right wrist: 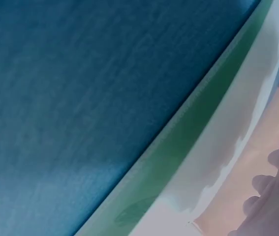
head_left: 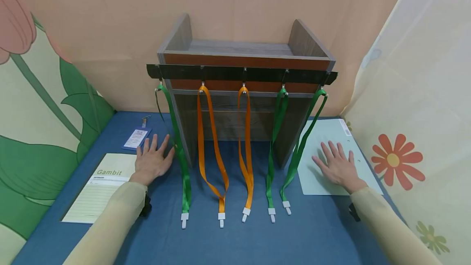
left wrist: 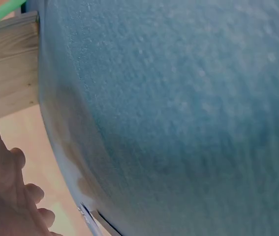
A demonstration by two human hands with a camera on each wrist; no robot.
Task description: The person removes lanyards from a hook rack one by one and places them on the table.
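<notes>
- Showing orange on two lanyards [head_left: 200,134], green on three others [head_left: 186,187], white on the clips [head_left: 221,216].
- Having black on the bar [head_left: 224,72], grey wood grain and reddish-brown bands on the rack [head_left: 239,48].
- Spreading plain blue over the tablecloth [head_left: 228,244].
- Presenting blue and white on the card holder [head_left: 136,139], olive lettering and ruled lines on the whitish notepad [head_left: 90,203], pale aqua on the board [head_left: 312,175].
- Displaying cream on the sleeves [head_left: 117,212], peach on the back cloth [head_left: 110,23], flowers on the side cloths [head_left: 423,105].

- A pink cloth [head_left: 121,19] is hanging at the top.
- Big printed leaves [head_left: 34,171] are showing at the left.
- A printed red flower [head_left: 393,159] is showing at the right.
- A blue table [head_left: 243,244] is filling the bottom.
</notes>
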